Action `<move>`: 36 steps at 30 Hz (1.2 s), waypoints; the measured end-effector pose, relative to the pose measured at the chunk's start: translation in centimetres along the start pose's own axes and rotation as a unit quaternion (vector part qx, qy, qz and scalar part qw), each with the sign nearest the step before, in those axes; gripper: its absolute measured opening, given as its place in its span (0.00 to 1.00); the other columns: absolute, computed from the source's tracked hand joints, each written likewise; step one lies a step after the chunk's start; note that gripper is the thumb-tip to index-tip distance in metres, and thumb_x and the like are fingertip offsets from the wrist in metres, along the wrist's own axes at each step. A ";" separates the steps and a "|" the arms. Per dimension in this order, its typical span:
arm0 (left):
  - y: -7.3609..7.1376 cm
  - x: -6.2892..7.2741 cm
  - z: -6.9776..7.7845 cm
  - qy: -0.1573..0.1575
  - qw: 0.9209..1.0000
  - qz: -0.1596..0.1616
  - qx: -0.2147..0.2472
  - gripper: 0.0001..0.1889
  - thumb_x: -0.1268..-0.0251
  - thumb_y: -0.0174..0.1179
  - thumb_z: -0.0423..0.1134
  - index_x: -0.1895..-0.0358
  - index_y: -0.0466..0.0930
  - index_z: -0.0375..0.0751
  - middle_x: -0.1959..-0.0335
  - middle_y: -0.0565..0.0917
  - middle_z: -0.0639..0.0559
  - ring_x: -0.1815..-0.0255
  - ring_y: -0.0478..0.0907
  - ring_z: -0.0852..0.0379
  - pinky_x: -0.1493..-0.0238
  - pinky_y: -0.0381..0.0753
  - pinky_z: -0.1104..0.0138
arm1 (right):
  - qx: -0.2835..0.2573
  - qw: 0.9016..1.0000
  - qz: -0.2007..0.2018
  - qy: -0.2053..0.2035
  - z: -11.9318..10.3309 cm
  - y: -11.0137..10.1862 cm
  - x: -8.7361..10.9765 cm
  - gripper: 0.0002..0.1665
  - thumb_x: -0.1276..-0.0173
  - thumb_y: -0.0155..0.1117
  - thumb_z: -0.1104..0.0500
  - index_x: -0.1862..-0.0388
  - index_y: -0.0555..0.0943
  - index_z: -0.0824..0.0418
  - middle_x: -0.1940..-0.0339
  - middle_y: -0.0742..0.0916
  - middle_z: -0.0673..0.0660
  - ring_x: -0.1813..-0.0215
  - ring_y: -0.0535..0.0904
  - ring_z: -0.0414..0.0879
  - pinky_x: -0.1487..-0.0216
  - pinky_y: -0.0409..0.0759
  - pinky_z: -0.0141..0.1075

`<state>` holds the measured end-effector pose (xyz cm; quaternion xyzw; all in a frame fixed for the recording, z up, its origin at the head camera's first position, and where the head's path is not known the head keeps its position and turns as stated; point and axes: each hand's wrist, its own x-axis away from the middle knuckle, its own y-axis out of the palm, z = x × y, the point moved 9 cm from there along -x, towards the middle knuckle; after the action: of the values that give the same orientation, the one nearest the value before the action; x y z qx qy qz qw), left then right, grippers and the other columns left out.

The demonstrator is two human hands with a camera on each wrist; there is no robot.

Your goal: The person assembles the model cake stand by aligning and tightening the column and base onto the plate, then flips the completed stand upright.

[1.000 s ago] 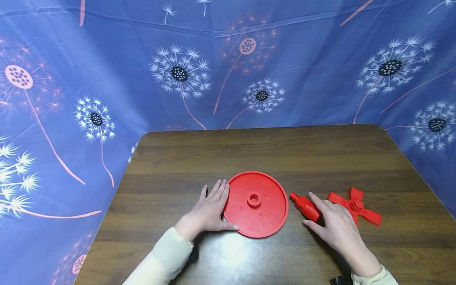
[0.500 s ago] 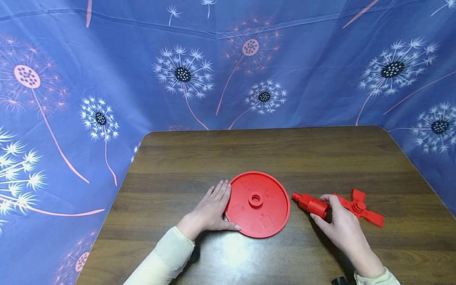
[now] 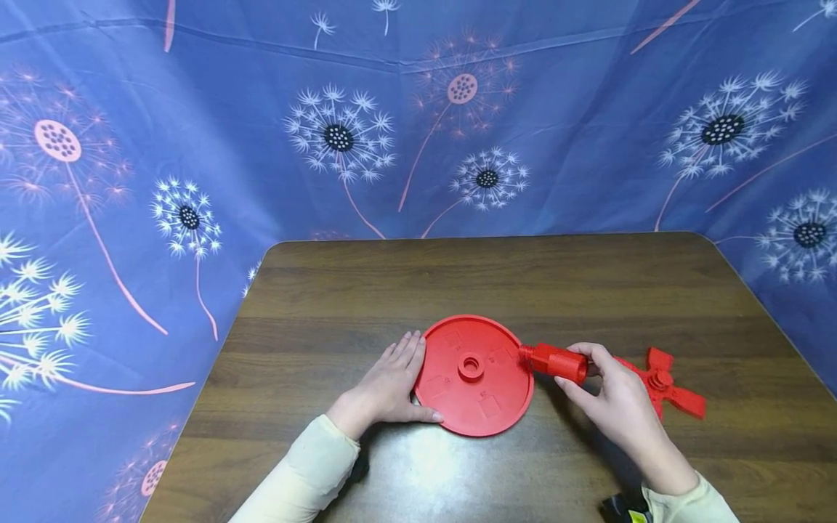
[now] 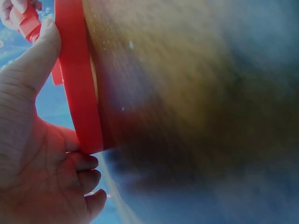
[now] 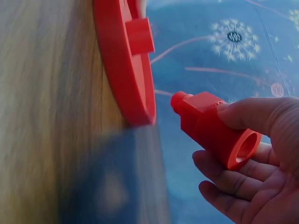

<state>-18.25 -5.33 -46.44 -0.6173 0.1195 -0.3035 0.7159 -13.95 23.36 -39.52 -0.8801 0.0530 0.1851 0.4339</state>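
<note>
Clearly, the red stepped connector (image 3: 557, 362) is up off the table, wide hollow end in the right hand (image 3: 617, 418), narrow ridged tip (image 5: 178, 101) leading. Right thumb and fingers pinch it. In the head view the tip overlaps the rim of the red round disc (image 3: 476, 396); the right wrist view shows them apart. Disc lies flat, central hub (image 5: 141, 36) facing up. Left hand (image 3: 386, 381) is spread, fingers fairly straight, resting against the disc's left edge, thumb at its near side. Step in hand, likely: carrying the connector over to the hub. Next move probably calls for tipping it upright, centering the tip on the hub's hole, then seating or twisting while the left hand steadies. Red four-bladed cross (image 3: 660, 381) sits beyond the right hand, partly hidden, apparently unused yet. Wood-grain table (image 3: 497, 276) below, blue dandelion-print cloth (image 3: 248, 131) behind.
</note>
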 end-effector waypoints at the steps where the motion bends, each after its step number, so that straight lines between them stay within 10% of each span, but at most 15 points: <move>1: 0.0 0.0 0.0 -0.001 1.000 -0.001 0.000 0.65 0.53 0.59 0.77 0.23 0.45 0.32 0.21 0.47 0.38 0.21 0.43 0.44 0.24 0.48 0.54 | -0.006 1.000 -0.002 -0.004 -0.3 0.2 -0.1 0.31 0.53 0.79 0.64 0.48 0.77 0.60 0.67 0.86 0.52 0.68 0.82 0.46 0.71 0.75 0.34; 11: 0.1 -0.1 0.1 -0.005 1.000 -0.003 -0.001 0.65 0.54 0.59 0.77 0.23 0.45 0.33 0.21 0.46 0.40 0.21 0.42 0.46 0.24 0.47 0.53 | -0.065 0.996 -0.015 -0.051 -3.0 1.8 -1.7 0.32 0.52 0.79 0.67 0.46 0.79 0.57 0.60 0.85 0.48 0.62 0.81 0.39 0.61 0.76 0.22; 27: 0.0 -0.1 -0.1 -0.006 1.000 0.001 -0.003 0.64 0.54 0.60 0.77 0.23 0.47 0.33 0.21 0.48 0.40 0.21 0.42 0.46 0.25 0.48 0.52 | -0.089 0.991 -0.052 -0.091 -6.8 4.4 -3.9 0.32 0.51 0.79 0.62 0.45 0.79 0.57 0.57 0.85 0.49 0.63 0.78 0.39 0.66 0.81 0.38; 36: 0.0 0.0 -0.2 -0.010 1.000 0.003 0.005 0.64 0.54 0.60 0.76 0.23 0.47 0.34 0.21 0.48 0.41 0.21 0.42 0.46 0.25 0.48 0.51 | -0.047 0.988 -0.091 -0.117 -8.6 6.0 -4.7 0.32 0.48 0.78 0.60 0.42 0.80 0.59 0.49 0.85 0.55 0.50 0.82 0.49 0.53 0.81 0.46</move>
<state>-18.30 -5.47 -46.50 -0.6168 0.1125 -0.2958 0.7207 -17.40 12.57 -37.46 -0.8729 -0.0873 0.2484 0.4107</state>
